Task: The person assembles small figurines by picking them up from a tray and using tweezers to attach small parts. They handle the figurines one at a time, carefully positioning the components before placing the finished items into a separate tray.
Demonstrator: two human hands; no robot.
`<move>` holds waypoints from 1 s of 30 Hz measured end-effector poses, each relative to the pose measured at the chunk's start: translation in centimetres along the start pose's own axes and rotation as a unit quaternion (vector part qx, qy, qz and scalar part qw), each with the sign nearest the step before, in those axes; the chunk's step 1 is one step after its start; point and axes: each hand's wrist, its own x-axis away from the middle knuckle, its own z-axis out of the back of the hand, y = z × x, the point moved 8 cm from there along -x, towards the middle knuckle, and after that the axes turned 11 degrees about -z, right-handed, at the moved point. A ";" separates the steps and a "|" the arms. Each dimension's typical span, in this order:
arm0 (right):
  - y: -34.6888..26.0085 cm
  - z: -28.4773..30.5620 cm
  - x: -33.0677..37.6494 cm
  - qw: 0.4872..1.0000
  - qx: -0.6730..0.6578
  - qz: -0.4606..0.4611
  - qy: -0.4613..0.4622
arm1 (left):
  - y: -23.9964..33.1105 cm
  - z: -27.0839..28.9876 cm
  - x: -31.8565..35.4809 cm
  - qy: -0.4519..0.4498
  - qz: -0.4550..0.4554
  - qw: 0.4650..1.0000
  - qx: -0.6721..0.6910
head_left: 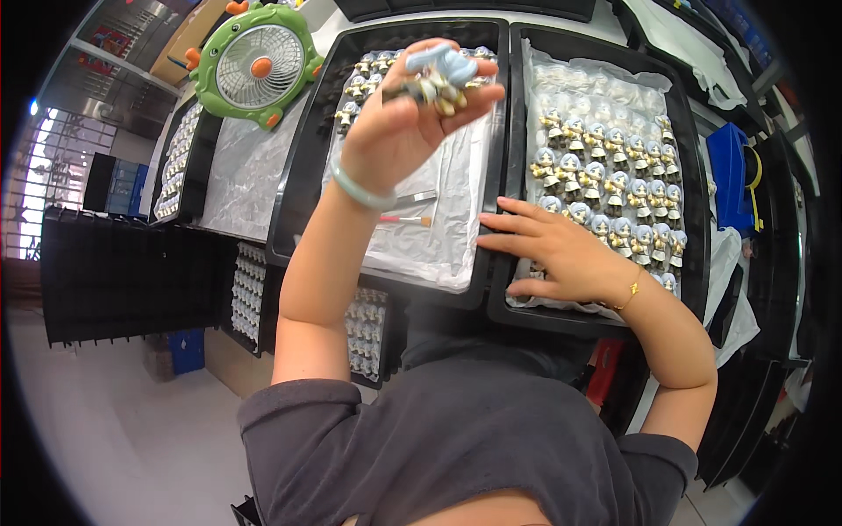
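Raised over the left black tray [296, 210], my left hand [390, 136] holds a small figurine [438, 77] with pale blue hair and a white and gold body. Its fingers and thumb are curved around the figurine. My right hand [574, 254] lies with spread fingers across the near left edge of the right black tray [697, 272], its palm above the figurines there. Rows of similar figurines [617, 188] fill that tray, the farther ones under translucent sheeting [596, 79]. In the left tray, more figurines [348, 114] stand at the far end.
Two brushes, one with a pink handle [405, 219], lie on white sheeting [438, 254] in the left tray. A green animal-shaped fan [254, 66] stands at the far left. A blue bin [726, 180] is at the right. Lower trays of figurines [249, 294] sit beneath the table.
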 end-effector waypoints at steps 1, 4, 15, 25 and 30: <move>0.0 0.1 -0.2 1.000 0.002 -0.008 -0.005 | -0.1 1.0 0.0 0.013 -0.009 1.000 0.026; -0.5 0.4 -0.9 0.999 0.029 -0.029 0.004 | -1.1 3.4 -0.1 0.068 -0.007 0.995 0.075; 0.3 -6.3 -15.7 0.979 0.189 -0.051 -0.058 | -1.9 4.0 -0.6 0.070 -0.004 0.992 0.103; 3.8 -4.5 -18.1 0.958 -0.239 -0.108 0.116 | -1.5 -1.1 0.4 0.057 0.073 0.972 0.217; 4.0 3.7 -11.9 0.902 -0.381 -0.112 0.168 | -2.6 -3.4 1.1 -0.028 0.134 0.966 0.218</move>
